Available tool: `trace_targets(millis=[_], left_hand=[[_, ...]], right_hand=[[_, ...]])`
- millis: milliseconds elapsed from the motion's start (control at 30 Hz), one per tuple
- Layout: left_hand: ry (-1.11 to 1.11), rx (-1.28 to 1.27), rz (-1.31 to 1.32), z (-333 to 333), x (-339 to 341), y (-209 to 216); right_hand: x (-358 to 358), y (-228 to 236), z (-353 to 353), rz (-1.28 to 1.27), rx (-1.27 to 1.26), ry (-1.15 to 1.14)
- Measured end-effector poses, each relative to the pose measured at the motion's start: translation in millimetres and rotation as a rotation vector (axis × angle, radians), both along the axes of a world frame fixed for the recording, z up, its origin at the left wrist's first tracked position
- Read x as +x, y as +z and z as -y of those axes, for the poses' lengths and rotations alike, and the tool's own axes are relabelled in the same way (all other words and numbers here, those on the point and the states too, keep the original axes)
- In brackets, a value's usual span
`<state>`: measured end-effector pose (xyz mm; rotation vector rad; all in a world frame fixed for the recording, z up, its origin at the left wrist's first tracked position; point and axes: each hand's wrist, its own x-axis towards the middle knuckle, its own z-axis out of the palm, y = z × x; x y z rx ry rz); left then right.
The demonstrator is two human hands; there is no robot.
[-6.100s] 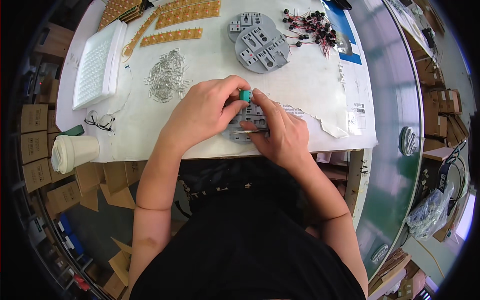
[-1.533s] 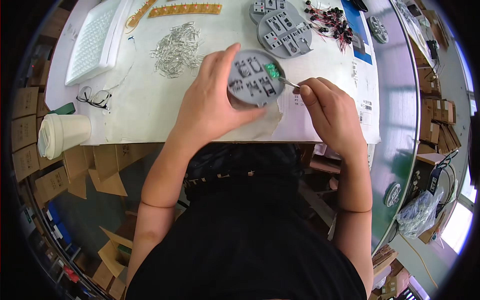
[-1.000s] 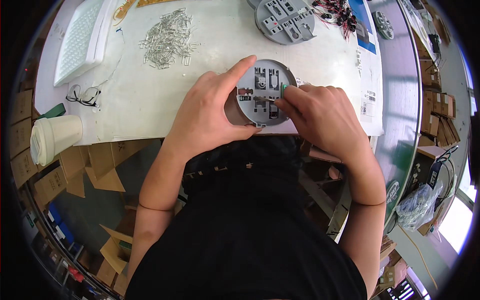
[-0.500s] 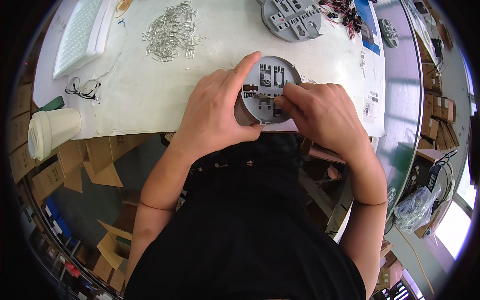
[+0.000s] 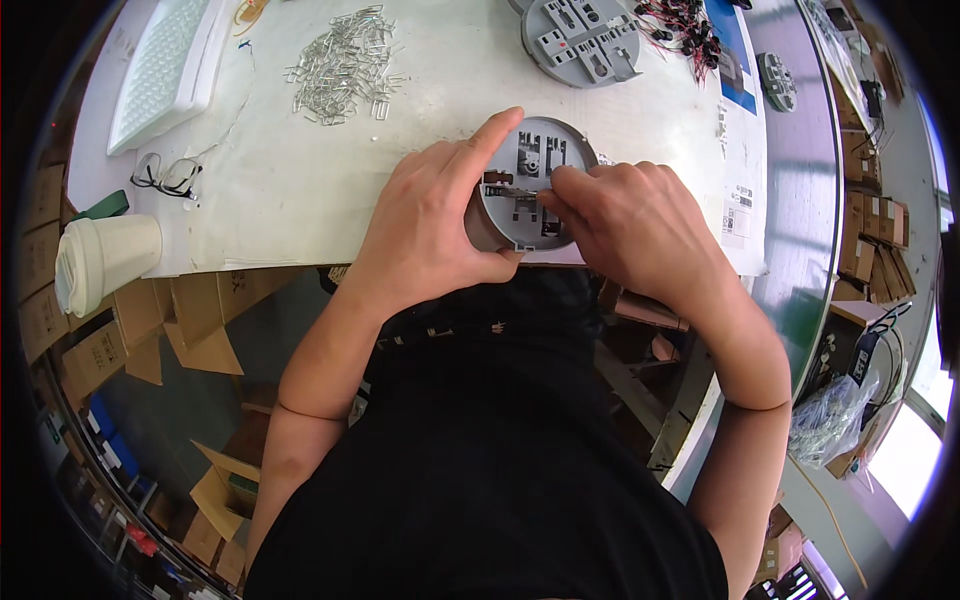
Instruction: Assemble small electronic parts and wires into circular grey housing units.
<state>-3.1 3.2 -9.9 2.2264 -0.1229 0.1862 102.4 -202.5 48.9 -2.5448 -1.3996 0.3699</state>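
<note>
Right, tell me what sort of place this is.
Probably a small-parts assembly workshop: the left hand holds a round grey housing, the right hand reaches into it, shiny wire pieces lie heaped on the table, and cardboard boxes stand stacked at the right.

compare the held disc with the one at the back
The left hand grips the held disc; the back disc lies untouched. The held disc shows a brown part near its left edge; the back disc shows a small red spot. Both are grey, round and slotted.
</note>
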Motion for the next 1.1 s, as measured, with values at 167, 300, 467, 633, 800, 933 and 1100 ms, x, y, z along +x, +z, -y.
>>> trace_targets(millis=[167, 300, 467, 633, 800, 933, 1100], left_hand=[[-0.002, -0.023, -0.02, -1.7, 0.3, 0.5], [-0.003, -0.022, -0.014, -1.3, 0.8, 1.1], [-0.009, -0.014, -0.003, -0.5, 0.0, -0.5], [-0.014, -0.008, 0.073, -0.9, 1.5, -2.5], [-0.019, -0.03, -0.001, -3.3, -1.3, -1.2], [-0.026, -0.039, -0.001, -3.8, -1.1, -1.0], [-0.031, -0.045, -0.021, -5.3, -1.0, -0.8]], right_hand=[[2.8, -3.2, 4.0, -0.05, 0.094, 0.014], [3.4, -2.5, 3.0, -0.048, 0.087, 0.012], [-7.6, 0.1, -3.4, -0.01, 0.04, -0.005], [-7.3, 31.3, -13.0, 0.082, -0.153, 0.022], [-11.7, 35.4, -17.2, 0.062, -0.095, 0.018], [-12.3, 27.6, -18.9, 0.062, -0.091, 0.018], [-12.7, 26.1, -14.9, 0.08, -0.198, -0.004]])
